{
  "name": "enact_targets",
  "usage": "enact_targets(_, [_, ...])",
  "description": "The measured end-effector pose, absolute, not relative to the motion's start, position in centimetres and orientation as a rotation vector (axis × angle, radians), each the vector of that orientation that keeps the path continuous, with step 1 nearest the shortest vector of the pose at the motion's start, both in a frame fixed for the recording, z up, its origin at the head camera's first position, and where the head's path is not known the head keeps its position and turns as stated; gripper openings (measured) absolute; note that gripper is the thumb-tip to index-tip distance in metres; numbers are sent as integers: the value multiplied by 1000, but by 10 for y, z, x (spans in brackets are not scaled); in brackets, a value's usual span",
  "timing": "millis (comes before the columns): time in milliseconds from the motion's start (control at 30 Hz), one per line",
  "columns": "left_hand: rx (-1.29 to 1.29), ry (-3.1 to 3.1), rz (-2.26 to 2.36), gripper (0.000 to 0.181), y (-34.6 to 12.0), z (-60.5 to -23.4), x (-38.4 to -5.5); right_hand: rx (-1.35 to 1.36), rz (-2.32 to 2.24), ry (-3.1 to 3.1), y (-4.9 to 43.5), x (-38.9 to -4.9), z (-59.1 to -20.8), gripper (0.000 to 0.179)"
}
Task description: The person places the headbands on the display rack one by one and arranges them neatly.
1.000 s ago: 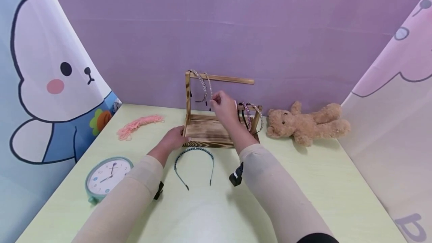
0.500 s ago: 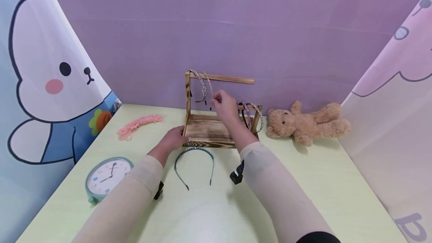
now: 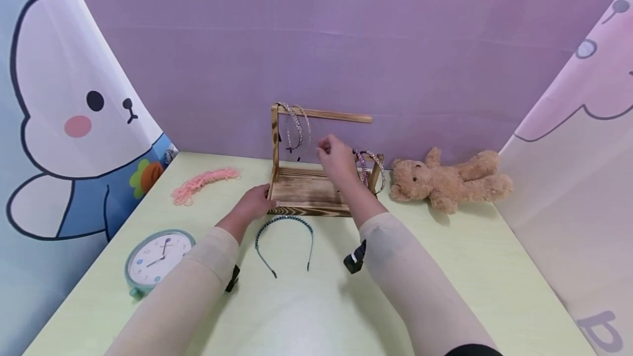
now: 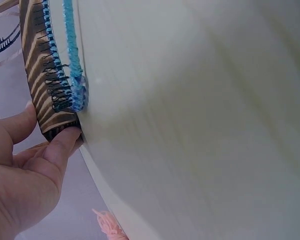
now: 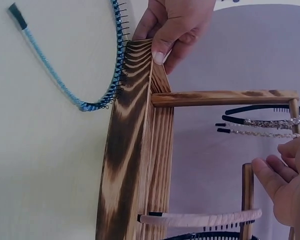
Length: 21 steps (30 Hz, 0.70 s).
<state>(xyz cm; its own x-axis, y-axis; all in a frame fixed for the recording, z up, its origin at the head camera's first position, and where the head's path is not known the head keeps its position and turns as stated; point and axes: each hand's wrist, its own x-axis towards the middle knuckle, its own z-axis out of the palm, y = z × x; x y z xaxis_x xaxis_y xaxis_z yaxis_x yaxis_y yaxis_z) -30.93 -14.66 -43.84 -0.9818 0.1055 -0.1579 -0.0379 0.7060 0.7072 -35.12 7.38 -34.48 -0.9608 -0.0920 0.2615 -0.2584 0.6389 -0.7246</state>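
My left hand (image 3: pixel 254 202) grips the left end of a wooden stand (image 3: pixel 309 194); in the left wrist view its thumb and fingers (image 4: pixel 65 140) hold the dark-grained corner. From the stand's upper bar (image 3: pixel 341 116) hang two glittery headbands, a thicker silver one (image 5: pixel 270 123) and a thinner one (image 5: pixel 260 134). My right hand (image 3: pixel 340 163) is in the air just right of them, fingers loosely bent and apart from both, nothing between them. A blue beaded headband (image 3: pixel 284 218) lies on the table in front of the stand.
More headbands, including a purple one (image 3: pixel 363 166) and a pale pink one (image 5: pixel 200 220), hang on the lower right bar. A teddy bear (image 3: pixel 447 180) lies to the right. Pink yarn (image 3: pixel 205 182) and a round clock (image 3: pixel 160 257) are on the left.
My right hand has let go of the thinner glittery headband and moved slightly right. That headband now hangs freely on the upper bar. The left hand keeps its grip on the stand.
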Motion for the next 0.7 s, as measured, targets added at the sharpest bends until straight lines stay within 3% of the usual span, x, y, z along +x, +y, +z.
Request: enact_targets(700, [21, 2718, 1117, 64, -144, -438, -310, 777, 1255, -3014, 85, -282, -400, 11])
